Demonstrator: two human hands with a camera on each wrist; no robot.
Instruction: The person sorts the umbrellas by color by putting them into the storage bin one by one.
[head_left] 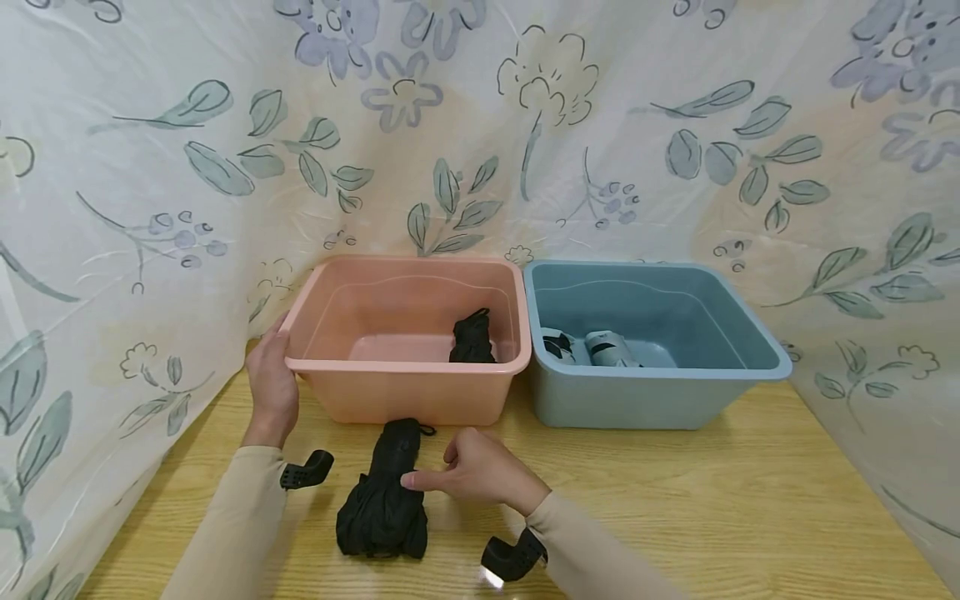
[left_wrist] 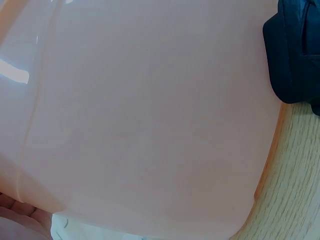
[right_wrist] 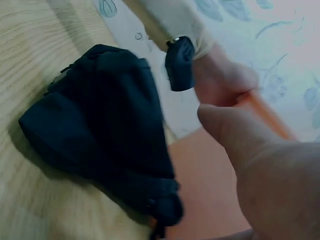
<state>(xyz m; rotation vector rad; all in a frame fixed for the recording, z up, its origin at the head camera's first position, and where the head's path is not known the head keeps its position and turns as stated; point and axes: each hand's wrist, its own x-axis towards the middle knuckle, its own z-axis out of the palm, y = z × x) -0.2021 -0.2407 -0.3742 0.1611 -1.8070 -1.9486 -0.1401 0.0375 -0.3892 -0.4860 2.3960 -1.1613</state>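
Note:
On the table lies a black folding umbrella (head_left: 386, 500), its cloth loosely bunched and a small loop at its narrow end. My right hand (head_left: 487, 471) hovers beside it, thumb stretched over the umbrella in the head view. In the right wrist view a gap shows between that thumb (right_wrist: 225, 125) and the umbrella (right_wrist: 110, 120), and nothing is held. My left hand (head_left: 272, 387) grips the left end of the pink bin (head_left: 408, 392) by its rim. Only a bit of that hand (left_wrist: 22, 220) shows in the left wrist view. Inside the pink bin rests another black bundle (head_left: 472, 337) with a loop.
Right beside the pink bin stands a blue bin (head_left: 622, 400), holding light grey rolled bundles (head_left: 609, 348) with dark marks. Both stand on a wood-grain table (head_left: 712, 508). A floral sheet (head_left: 465, 125) hangs behind and along the sides. Each wrist wears a black camera mount (head_left: 513, 557).

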